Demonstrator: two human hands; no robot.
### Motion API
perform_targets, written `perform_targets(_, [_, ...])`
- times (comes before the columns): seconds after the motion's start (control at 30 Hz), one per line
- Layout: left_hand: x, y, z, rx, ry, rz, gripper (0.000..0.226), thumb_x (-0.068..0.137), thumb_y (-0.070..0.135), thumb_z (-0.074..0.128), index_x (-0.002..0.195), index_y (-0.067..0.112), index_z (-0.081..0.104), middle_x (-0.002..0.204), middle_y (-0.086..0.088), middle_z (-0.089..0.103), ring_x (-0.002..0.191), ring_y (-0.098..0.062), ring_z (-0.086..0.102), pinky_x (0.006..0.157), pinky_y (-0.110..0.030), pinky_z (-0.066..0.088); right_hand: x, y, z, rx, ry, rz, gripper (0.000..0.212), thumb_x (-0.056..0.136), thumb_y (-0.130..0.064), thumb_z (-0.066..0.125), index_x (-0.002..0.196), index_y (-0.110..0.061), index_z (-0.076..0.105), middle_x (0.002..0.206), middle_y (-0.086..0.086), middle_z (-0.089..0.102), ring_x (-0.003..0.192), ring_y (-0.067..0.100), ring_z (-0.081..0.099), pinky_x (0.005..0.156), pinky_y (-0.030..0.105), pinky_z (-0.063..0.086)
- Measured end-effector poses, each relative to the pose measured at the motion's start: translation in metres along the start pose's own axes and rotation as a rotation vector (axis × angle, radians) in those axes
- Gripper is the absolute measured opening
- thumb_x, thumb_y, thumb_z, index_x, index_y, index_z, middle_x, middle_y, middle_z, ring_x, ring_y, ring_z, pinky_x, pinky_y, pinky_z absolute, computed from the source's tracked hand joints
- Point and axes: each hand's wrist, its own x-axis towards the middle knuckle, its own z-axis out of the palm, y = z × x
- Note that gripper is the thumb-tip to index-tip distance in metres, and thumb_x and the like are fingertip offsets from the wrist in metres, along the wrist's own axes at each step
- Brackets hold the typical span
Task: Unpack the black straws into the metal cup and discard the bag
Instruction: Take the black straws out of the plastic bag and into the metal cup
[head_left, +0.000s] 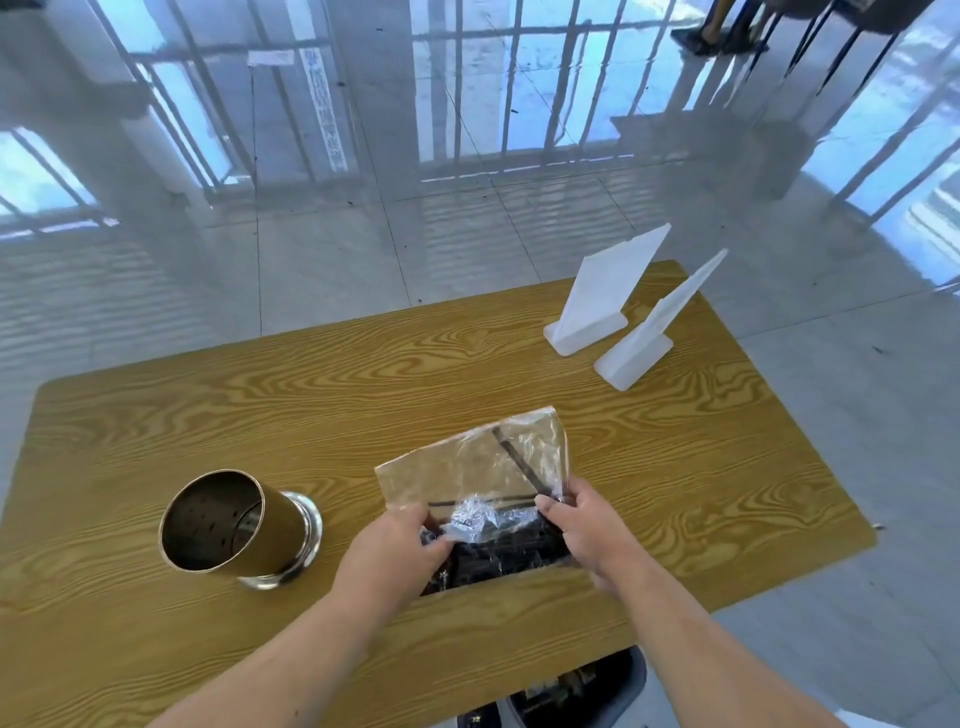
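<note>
Black straws (509, 556) lie bunched in the bag (457, 467), which our left hand (395, 545) and right hand (587, 525) both pinch; a sudden tear could scatter them across the counter (363, 389).

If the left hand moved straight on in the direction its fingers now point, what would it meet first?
The left hand grips the plastic bag, so it would push straight into the bag and the black straws inside. Beyond them probably comes the right hand; depth is unclear.
</note>
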Motion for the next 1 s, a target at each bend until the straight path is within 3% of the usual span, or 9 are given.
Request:
perform_targets(0.1, [-0.006,0.007,-0.023,0.055,0.085,0.031,0.035,0.101,0.059,0.05,0.093,0.028,0.064,0.083,0.006,0.07,0.08,-0.019,0.067,0.065,-0.036,0.052,-0.008,-0.021,0.0,0.15,-0.023,-0.024,0.018,0.102,-0.029,0.071,0.117,-0.037,0.064,0.105,-0.003,0.081,0.102,0.02,0.075,0.076,0.033,0.063])
perform_targets(0.2, [-0.011,0.012,-0.052,0.063,0.122,0.054,0.04,0.104,0.055,0.046,0.088,0.023,0.065,0.081,0.003,0.067,0.08,-0.02,0.064,0.064,-0.036,0.046,-0.017,-0.047,-0.002,0.288,-0.083,-0.007,0.027,0.099,-0.021,0.078,0.121,-0.029,0.064,0.113,0.013,0.08,0.096,0.031,0.081,0.061,0.042,0.065])
perform_targets(0.3, [-0.017,0.016,-0.086,0.066,0.197,0.072,0.041,0.106,0.052,0.045,0.08,0.024,0.06,0.078,0.005,0.062,0.075,-0.017,0.059,0.059,-0.034,0.04,-0.028,-0.077,-0.005,0.382,-0.158,-0.034,0.046,0.093,-0.01,0.083,0.132,-0.018,0.06,0.122,0.021,0.078,0.102,0.041,0.08,0.062,0.044,0.066])
perform_targets(0.4, [-0.024,0.021,-0.122,0.023,0.314,0.095,0.044,0.107,0.047,0.047,0.068,0.025,0.05,0.068,0.004,0.058,0.064,-0.017,0.056,0.052,-0.034,0.036,-0.043,-0.108,-0.006,0.538,-0.249,-0.094,0.059,0.083,-0.009,0.087,0.134,-0.012,0.057,0.127,0.027,0.075,0.097,0.04,0.078,0.068,0.041,0.068])
perform_targets(0.53, [-0.035,0.03,-0.166,-0.029,0.511,0.13,0.04,0.107,0.045,0.051,0.071,0.027,0.052,0.069,0.005,0.06,0.06,-0.014,0.057,0.05,-0.03,0.039,-0.06,-0.151,0.005,0.788,-0.386,-0.201,0.068,0.09,-0.017,0.082,0.149,-0.002,0.05,0.134,0.028,0.068,0.107,0.037,0.072,0.078,0.039,0.068])
perform_targets(0.63, [-0.046,0.038,-0.193,-0.039,0.665,0.167,0.039,0.107,0.046,0.05,0.071,0.031,0.047,0.068,0.011,0.054,0.055,-0.004,0.05,0.048,-0.023,0.028,-0.075,-0.184,0.022,0.941,-0.472,-0.245,0.059,0.094,-0.025,0.075,0.145,-0.003,0.056,0.132,0.024,0.069,0.107,0.036,0.075,0.081,0.046,0.067])
perform_targets(0.73, [-0.055,0.047,-0.217,-0.02,0.769,0.209,0.041,0.106,0.047,0.049,0.07,0.029,0.048,0.065,0.014,0.053,0.055,-0.001,0.047,0.047,-0.022,0.027,-0.09,-0.217,0.043,0.972,-0.547,-0.298,0.056,0.091,-0.029,0.079,0.138,-0.004,0.062,0.134,0.025,0.068,0.12,0.04,0.068,0.089,0.05,0.063])
perform_targets(0.87, [-0.064,0.053,-0.244,0.002,0.792,0.294,0.039,0.106,0.048,0.049,0.075,0.026,0.055,0.069,0.012,0.054,0.059,-0.008,0.053,0.049,-0.029,0.038,-0.105,-0.25,0.071,0.884,-0.568,-0.325,0.043,0.098,-0.022,0.074,0.135,-0.004,0.064,0.13,0.026,0.07,0.115,0.041,0.07,0.07,0.044,0.066])
perform_targets(1.0, [-0.074,0.043,-0.271,0.056,0.787,0.329,0.036,0.106,0.045,0.054,0.08,0.024,0.067,0.077,0.011,0.053,0.065,-0.017,0.057,0.057,-0.03,0.039,-0.106,-0.258,0.076,0.87,-0.49,-0.296,0.034,0.092,-0.018,0.075,0.124,-0.007,0.067,0.116,0.023,0.077,0.1,0.036,0.078,0.065,0.041,0.065])
